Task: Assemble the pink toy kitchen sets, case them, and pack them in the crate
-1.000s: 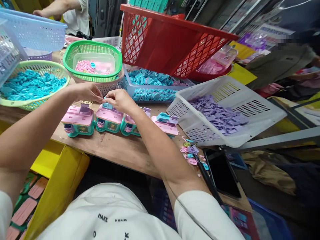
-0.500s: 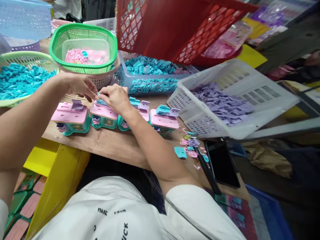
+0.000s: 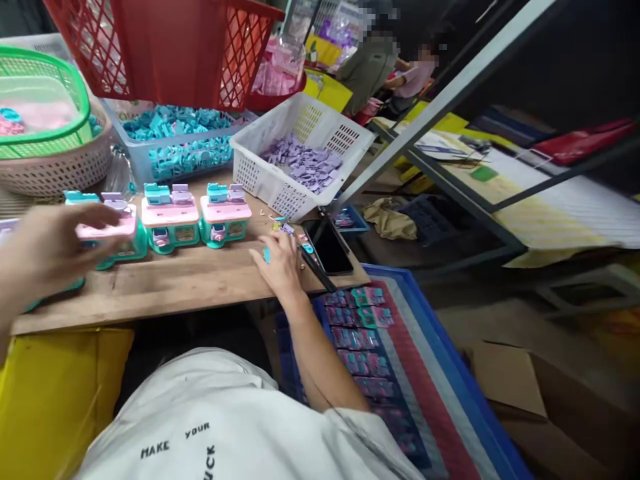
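Note:
My left hand (image 3: 60, 243) is blurred by motion, fingers stretched out and apart, in front of a pink-topped toy house (image 3: 131, 223). I see nothing in it. To its right stand a toy house (image 3: 170, 217) and another toy house (image 3: 225, 212), each with a pink roof, teal base and blue and lilac pieces upright on top. At the table's right my right hand (image 3: 281, 267) reaches down, fingers apart around a small teal piece (image 3: 267, 255) on the wood. Whether the fingertips touch it I cannot tell. Small mixed plastic parts (image 3: 286, 229) lie just beyond.
A white crate (image 3: 260, 177) holds lilac pieces; a clear bin (image 3: 180, 160) holds blue ones. A red basket (image 3: 170, 53) overhangs them. Green basket (image 3: 45, 143) at left, black phone (image 3: 327, 247) at right. Below is a blue tray (image 3: 450, 360) of toy parts. Co-workers (image 3: 370, 70) sit behind.
Both hands were together at the roof of one toy house; now they are apart. My right hand has moved right to the small teal piece. The view has swung right.

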`<state>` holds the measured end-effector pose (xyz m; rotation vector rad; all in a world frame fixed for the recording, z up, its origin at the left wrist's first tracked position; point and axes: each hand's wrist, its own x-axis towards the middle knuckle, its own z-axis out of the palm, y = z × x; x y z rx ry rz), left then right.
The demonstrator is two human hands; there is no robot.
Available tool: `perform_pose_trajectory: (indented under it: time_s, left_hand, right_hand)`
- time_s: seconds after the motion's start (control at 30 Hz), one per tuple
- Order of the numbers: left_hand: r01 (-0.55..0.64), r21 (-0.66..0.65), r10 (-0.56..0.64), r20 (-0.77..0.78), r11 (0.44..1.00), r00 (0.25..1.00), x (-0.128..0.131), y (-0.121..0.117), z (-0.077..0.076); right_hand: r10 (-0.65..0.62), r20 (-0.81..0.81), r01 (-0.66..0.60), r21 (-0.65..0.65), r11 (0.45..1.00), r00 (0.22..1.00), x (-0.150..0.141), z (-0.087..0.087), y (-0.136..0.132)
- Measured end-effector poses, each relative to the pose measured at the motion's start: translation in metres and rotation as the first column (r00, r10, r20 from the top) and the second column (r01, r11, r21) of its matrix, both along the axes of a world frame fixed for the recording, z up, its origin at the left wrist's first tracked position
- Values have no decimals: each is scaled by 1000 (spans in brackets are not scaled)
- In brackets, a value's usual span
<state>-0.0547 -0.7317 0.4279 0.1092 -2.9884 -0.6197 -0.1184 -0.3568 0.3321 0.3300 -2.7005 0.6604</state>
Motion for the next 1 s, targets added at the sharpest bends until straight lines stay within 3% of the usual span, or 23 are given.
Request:
perform_pose_trajectory:
  time_s: [0.07,0.1,0.13,0.2,0.27,0.33,0.4,0.47,0.53,0.67,0.77,0.83,0.9,1.0]
  left_hand:
    - [191,154,-206,85,969,975,2,62,-14]
    - [263,271,-299,99,926,949,1,89,-25]
    - [291,390,-361,119,874,925,-1,112,-38]
    - [214,648,-352,90,731,932,-5,147,-67]
    - [102,855,-318,77,508,945,-8,165,-91]
    - [87,951,-268,-5,297,963,-7,167,-101]
    - [120,972,-203,-78,201,976,-1,155,-97]
    - [140,964,-144,-109,225,984,11,132,-84]
    - [137,937,-101,-110,321,989,28,103,-68]
    - [101,813,-84,-65,573,994,64,40,-36]
    - [84,583,-60,-60,808,996,79,-5,-9]
    - [61,417,-26,-88,907,996,80,-34,8]
    - [7,322,29,-108,947,994,76,-62,20]
    - [-90,244,123,-127,966,984,65,-95,22]
  right_hand:
    - [-44,43,46,-35,998,998,0,-26,25]
    - [-28,37,31,-82,996,999,2,-34,28]
    - [9,27,-4,-153,988,1000,4,-39,25]
    - [120,8,-109,-349,931,993,12,-38,8]
    - [237,-5,-203,-535,820,972,21,-29,-19]
    - [313,-37,-262,-642,720,949,28,-16,-48]
    - [363,-64,-307,-680,665,929,32,-4,-77]
    - [438,-66,-355,-696,624,897,33,8,-102]
    - [563,-43,-431,-693,578,825,31,21,-124]
    - [824,4,-639,-629,443,567,26,50,-165]
    - [937,42,-774,-551,311,347,21,73,-202]
    - [964,65,-848,-462,259,259,17,88,-232]
    - [963,72,-902,-336,270,261,12,99,-264]
    - [926,78,-915,-141,377,370,5,107,-310]
